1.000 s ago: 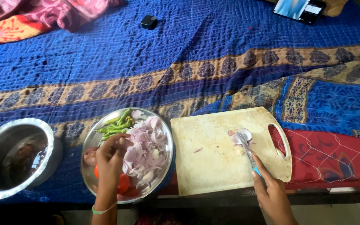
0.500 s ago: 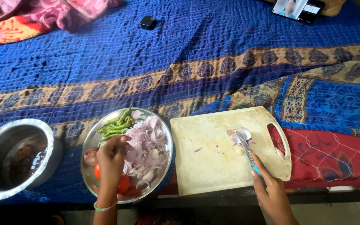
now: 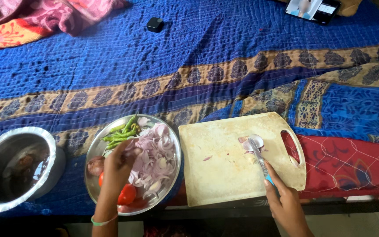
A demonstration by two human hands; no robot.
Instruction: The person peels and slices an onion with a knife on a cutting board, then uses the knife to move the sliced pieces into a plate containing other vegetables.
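The left hand (image 3: 118, 166) was over the steel plate (image 3: 94, 149), with its fingertips bent down into the pile of sliced onion (image 3: 154, 151); the fingers were gathered together on the slices, but I could not tell if they really pinched any. On the same plate, green chillies (image 3: 121, 131) lay at the far side, a tomato (image 3: 127, 194) was at the near side just beside the wrist, and a whole onion (image 3: 95, 165) sat at the left of the hand.

The right hand (image 3: 286, 204) was closed around the handle of a knife (image 3: 258, 156). The blade pointed away from the person and rested on a few onion pieces (image 3: 245, 142) on the right part of the pale cutting board (image 3: 220, 162). The board stood just beside the plate, on its right.

Far to the left was a steel pot (image 3: 5, 169). All these things stood on a blue patterned cloth (image 3: 198, 52).
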